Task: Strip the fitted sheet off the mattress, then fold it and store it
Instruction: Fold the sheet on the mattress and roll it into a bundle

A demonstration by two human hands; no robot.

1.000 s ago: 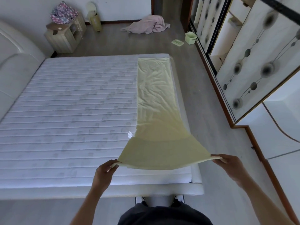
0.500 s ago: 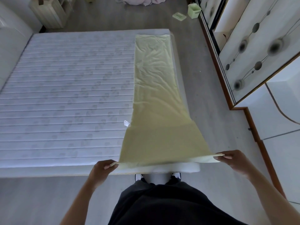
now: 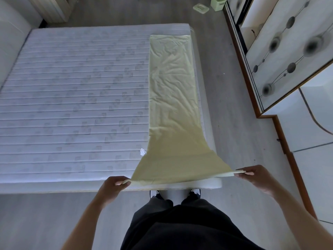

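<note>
Now, sheet: your pale yellow fitted sheet (image 3: 173, 98), folded into a long strip, lies along the right of the mattress (image 3: 75, 98), its near end lifted.
Left hand (image 3: 112, 186): pinches the near left corner.
Right hand (image 3: 255, 177): pinches the near right corner, lower right of frame.

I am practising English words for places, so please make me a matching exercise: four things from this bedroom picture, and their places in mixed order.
Things
1. yellow fitted sheet
2. left hand
3. green plastic bin
4. white label

Places
A. on the floor beyond the bed
B. on the mattress, beside the sheet's left edge
C. pinching the sheet's near left corner
D. in a long strip along the mattress's right side

Pairs: 1-D, 2-C, 3-A, 4-B
</note>
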